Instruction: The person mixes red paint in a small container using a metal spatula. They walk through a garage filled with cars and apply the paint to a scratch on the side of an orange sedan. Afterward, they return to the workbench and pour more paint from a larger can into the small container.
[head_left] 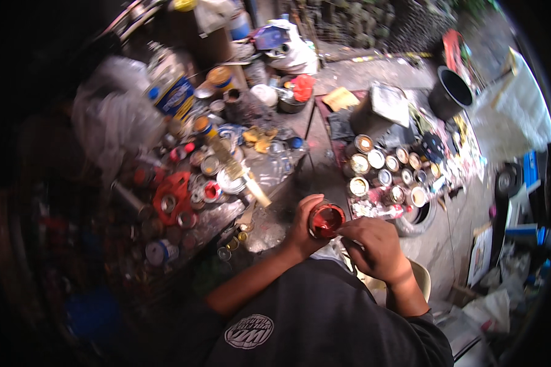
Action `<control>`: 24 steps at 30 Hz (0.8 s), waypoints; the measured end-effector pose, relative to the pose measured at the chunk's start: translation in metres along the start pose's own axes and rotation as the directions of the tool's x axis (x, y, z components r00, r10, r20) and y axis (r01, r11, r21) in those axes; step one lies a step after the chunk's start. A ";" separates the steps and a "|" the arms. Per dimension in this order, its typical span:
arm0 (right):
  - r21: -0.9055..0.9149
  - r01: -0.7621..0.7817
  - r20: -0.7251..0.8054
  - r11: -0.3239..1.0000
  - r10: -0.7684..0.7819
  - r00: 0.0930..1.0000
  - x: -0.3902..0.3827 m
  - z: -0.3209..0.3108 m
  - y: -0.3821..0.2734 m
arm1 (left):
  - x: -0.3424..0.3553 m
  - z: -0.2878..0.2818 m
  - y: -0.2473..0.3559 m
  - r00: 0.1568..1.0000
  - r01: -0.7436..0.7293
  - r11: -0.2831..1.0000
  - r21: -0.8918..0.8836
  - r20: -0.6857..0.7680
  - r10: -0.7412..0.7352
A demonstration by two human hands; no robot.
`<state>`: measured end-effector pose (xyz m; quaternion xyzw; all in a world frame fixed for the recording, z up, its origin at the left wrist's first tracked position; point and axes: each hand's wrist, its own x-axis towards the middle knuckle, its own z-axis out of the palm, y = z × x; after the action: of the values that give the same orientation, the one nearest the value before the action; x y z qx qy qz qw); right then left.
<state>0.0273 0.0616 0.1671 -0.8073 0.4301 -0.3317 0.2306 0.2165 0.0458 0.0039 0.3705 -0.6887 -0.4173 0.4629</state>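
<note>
My left hand (306,229) is wrapped round a small can of red paint (326,221), held in front of my chest with its open top facing up. Red smears coat its rim and inner wall. My right hand (372,248) is at the can's right rim, its fingers bent and closed together. Whatever those fingers pinch, if anything, is too small and blurred to name. Left of the can, a paintbrush (255,188) with a pale end lies across the cluttered work surface.
Several open paint cans (359,164) stand beyond my right hand, beside a tyre (417,221). A black bucket (450,93) is at the far right. Jars, lids, a red-smeared piece (172,200) and a clear plastic bag (119,113) crowd the left.
</note>
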 end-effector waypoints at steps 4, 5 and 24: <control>0.183 -0.001 0.180 0.983 -0.032 0.983 0.032 0.047 -0.038 | -0.065 -0.078 0.025 0.974 0.168 0.985 0.041 -0.163 -0.159; 0.240 -0.031 0.235 0.970 -0.027 0.972 0.039 0.058 -0.051 | -0.083 -0.092 0.026 0.958 0.196 0.979 0.049 -0.222 -0.181; 0.048 -0.553 0.870 0.832 0.237 0.432 0.028 0.203 -0.223 | -0.323 -0.187 0.080 0.688 0.402 0.886 0.229 -0.714 -0.128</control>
<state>0.3082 0.1721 0.1867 -0.6876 0.3840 0.0935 0.6091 0.4795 0.3226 0.0131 0.6743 -0.4735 -0.1790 0.5376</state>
